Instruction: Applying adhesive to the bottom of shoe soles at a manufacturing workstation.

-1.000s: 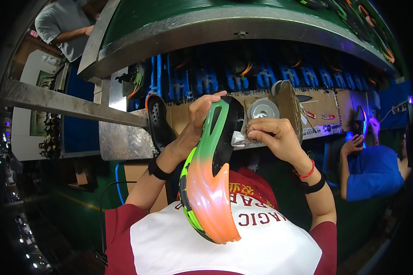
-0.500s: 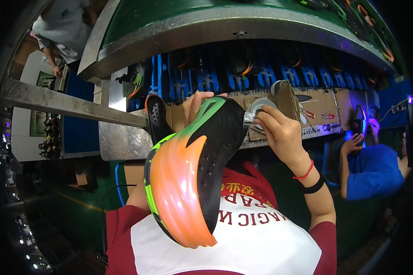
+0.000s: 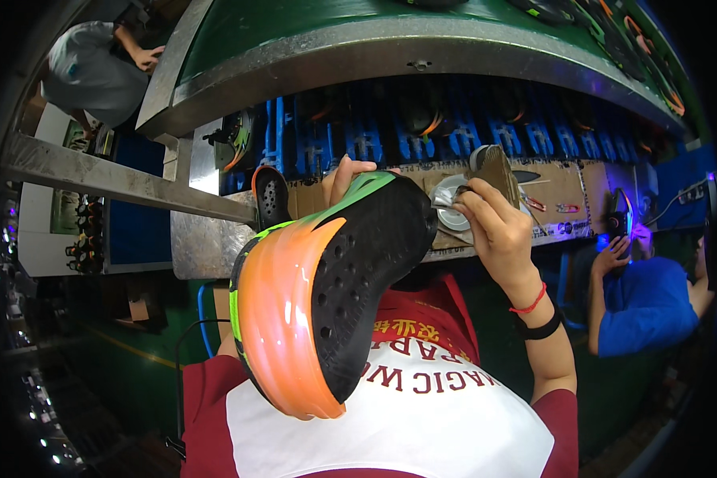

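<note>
A shoe sole (image 3: 283, 319) with glossy orange-to-green sides and a black perforated top fills the middle, tilted with one end over my shirt. My left hand (image 3: 341, 180) is closed around its far end; the fingertips show behind the green edge, and the rest is hidden. My right hand (image 3: 498, 227) pinches a crumpled silvery-white wad (image 3: 445, 196) close beside the sole's black end; I cannot tell whether they touch. Under this hand sits a round white dish (image 3: 454, 220) on the cardboard. Left of my left hand stands another black perforated sole (image 3: 271, 197) with an orange rim.
Cardboard (image 3: 554, 191) covers the bench, bearing a dark blade-shaped piece and small red items (image 3: 567, 208). Blue racks (image 3: 462, 137) line the back below a metal-edged green conveyor (image 3: 319, 36). A metal bar (image 3: 127, 182) crosses the left. One co-worker (image 3: 645, 303) is right, another (image 3: 95, 76) far left.
The sole has turned, its near end swinging left and showing more of its black top. My right hand has shifted slightly right with the wad. The left co-worker has leaned and moved a hand.
</note>
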